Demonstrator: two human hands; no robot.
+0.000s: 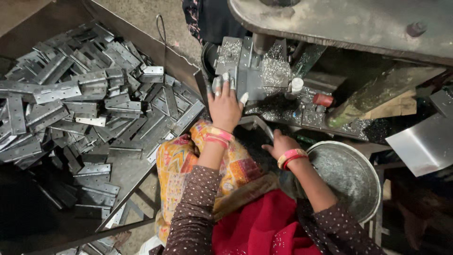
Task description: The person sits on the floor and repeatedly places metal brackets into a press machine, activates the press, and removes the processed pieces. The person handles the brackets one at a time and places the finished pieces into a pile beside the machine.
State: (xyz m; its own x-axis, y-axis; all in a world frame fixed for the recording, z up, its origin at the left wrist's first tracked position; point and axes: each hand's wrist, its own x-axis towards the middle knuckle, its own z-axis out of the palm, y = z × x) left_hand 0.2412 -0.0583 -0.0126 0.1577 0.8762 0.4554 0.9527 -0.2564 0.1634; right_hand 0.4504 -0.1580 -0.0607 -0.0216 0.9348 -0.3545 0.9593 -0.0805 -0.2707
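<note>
My left hand [225,105] lies flat on a grey metal hinge plate [241,71] that sits on the bed of a drill press, fingers spread and tips wrapped in white tape. Just beyond the fingers, the drill spindle [262,43] stands over the plate amid heaps of silver shavings [276,71]. My right hand [278,144] is lower, curled around a thin curved metal lever [258,123] below the machine bed. Both wrists carry pink and red bangles.
A large metal tray [122,172] on the left is piled with several grey hinges [80,101]. A round steel basin [349,177] sits at the right of my right arm. A shiny sheet [424,141] lies far right, and the machine's heavy arm [349,21] overhangs the top.
</note>
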